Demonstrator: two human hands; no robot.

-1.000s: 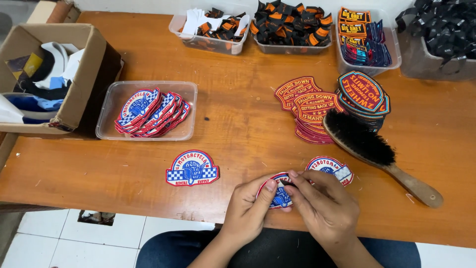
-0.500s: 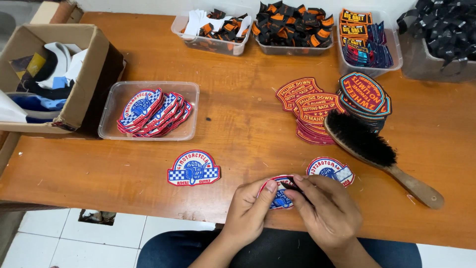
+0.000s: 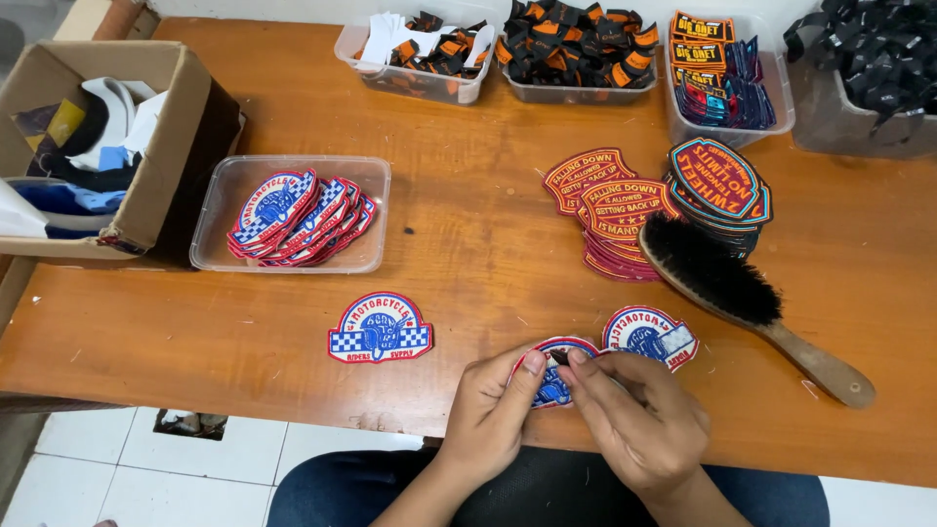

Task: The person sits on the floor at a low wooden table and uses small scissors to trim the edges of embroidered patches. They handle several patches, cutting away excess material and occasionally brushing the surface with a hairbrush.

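Head view shows both hands at the near edge of an orange-brown wooden table (image 3: pixel 468 244). Left hand (image 3: pixel 493 410) pinches the left rim of a red, white and blue embroidered patch (image 3: pixel 554 385) between thumb and fingers, holding it just at the table edge. Right hand (image 3: pixel 639 425) has its fingertips pressed onto the same patch's top edge; something small and dark sits at that spot, possibly a loose thread, but the view is too small to confirm. A second matching patch (image 3: pixel 652 335) lies flat just beside the right hand, and a third (image 3: pixel 379 329) lies apart to the left. A clear plastic tray (image 3: pixel 210 224) farther left holds a fanned stack of the same patches. A wooden-handled bristle brush (image 3: pixel 742 293) lies diagonally to the right, near a pile of maroon patches (image 3: pixel 605 210).
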